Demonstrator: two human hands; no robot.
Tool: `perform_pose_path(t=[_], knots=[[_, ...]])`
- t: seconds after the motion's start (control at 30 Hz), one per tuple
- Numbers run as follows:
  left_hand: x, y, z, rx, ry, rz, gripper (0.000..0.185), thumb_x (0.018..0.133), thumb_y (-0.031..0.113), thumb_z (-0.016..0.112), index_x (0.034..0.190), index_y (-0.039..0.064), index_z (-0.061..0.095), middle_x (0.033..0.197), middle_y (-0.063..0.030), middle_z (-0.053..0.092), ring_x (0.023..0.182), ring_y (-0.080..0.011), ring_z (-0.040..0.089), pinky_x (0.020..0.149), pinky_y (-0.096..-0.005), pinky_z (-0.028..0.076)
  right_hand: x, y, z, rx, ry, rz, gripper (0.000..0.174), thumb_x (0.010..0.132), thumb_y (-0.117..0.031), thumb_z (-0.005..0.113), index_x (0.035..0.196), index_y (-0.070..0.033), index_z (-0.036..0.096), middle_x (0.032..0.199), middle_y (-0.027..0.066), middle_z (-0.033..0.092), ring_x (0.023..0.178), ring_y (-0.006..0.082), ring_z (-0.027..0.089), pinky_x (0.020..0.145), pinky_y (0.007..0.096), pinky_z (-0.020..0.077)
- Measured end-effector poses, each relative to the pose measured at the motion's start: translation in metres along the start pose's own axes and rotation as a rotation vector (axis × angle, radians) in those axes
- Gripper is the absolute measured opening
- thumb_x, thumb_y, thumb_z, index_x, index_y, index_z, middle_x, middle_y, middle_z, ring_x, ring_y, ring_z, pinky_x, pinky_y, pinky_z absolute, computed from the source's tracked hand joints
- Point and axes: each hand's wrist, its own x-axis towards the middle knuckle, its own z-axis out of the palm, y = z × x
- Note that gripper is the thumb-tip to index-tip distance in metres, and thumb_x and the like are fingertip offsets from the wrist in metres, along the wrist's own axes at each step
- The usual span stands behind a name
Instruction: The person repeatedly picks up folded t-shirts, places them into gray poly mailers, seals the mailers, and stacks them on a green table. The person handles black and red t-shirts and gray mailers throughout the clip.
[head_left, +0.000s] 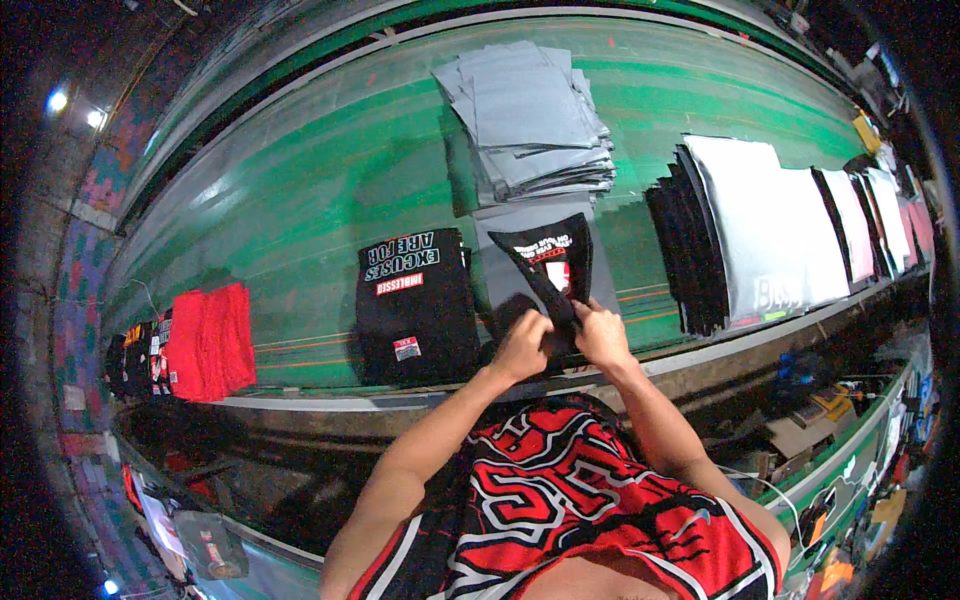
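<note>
A black printed T-shirt, partly folded, lies over a grey sheet directly before me. My left hand pinches its near edge on the left. On the other side, my right hand grips the same cloth, thumb and fingers closed on it. Between the hands the fabric is bunched, and its lower part is in shadow. White and red print and a white-and-red sticker show on the shirt. Just left of my left hand sits a stack of folded black T-shirts with lettering and a size sticker on top.
Farther back on the green table lies a pile of grey sheets. To the right stand stacks of black and white garments. Folded red garments lie at the far left. The table's near edge runs in front of my body.
</note>
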Motion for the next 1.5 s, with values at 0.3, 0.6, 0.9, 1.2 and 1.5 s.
perform_pose_path(t=[0.3,0.6,0.9,1.2,1.5], knots=[[-0.013,-0.004,0.000,0.522,-0.328,0.282,0.024,0.071,0.013,0.076,0.093,0.005,0.071,0.108,-0.0113,0.057,0.107,-0.0303,0.055,0.087,-0.0452,0.046,0.000,0.037,-0.020,0.007,0.069,0.013,0.047,0.074,-0.001,0.069,0.121,-0.005,0.070,0.134,0.0215,0.062,0.097,0.0448,0.069,0.086,0.0510,0.0575],[-0.015,-0.023,0.009,0.237,-0.364,0.029,0.013,0.082,0.015,0.075,0.092,0.009,0.074,0.096,-0.0104,0.064,0.101,-0.0320,0.062,0.086,-0.0464,0.049,-0.035,0.072,-0.046,-0.001,0.081,-0.023,0.062,0.069,0.000,0.071,0.129,-0.011,0.068,0.150,0.0203,0.052,0.098,0.0404,0.071,0.088,0.0479,0.0591],[-0.004,-0.034,-0.008,-0.089,-0.346,0.055,0.010,0.086,0.010,0.066,0.087,0.001,0.068,0.092,-0.0173,0.069,0.093,-0.0358,0.067,0.081,-0.0449,0.054,-0.108,0.049,-0.134,0.221,-0.142,-0.170,0.050,0.069,0.004,0.069,0.118,-0.005,0.075,0.128,0.0267,0.066,0.113,0.0418,0.067,0.097,0.0428,0.0552],[-0.011,-0.034,-0.007,0.171,-0.115,0.089,0.014,0.089,0.007,0.061,0.100,-0.002,0.059,0.105,-0.0161,0.056,0.099,-0.0355,0.062,0.083,-0.0460,0.053,-0.136,0.045,-0.149,0.371,-0.339,-0.351,0.056,0.062,0.003,0.067,0.117,-0.007,0.076,0.111,0.0203,0.074,0.100,0.0404,0.071,0.086,0.0430,0.0572],[0.001,-0.008,-0.029,0.074,0.060,0.247,0.063,0.072,-0.009,0.075,0.133,-0.005,0.056,0.129,-0.0210,0.053,0.116,-0.0420,0.060,0.096,-0.0455,0.053,-0.139,0.056,-0.143,0.435,-0.424,-0.288,0.047,0.066,-0.001,0.070,0.113,-0.006,0.077,0.120,0.0237,0.070,0.107,0.0436,0.068,0.094,0.0455,0.0546]])
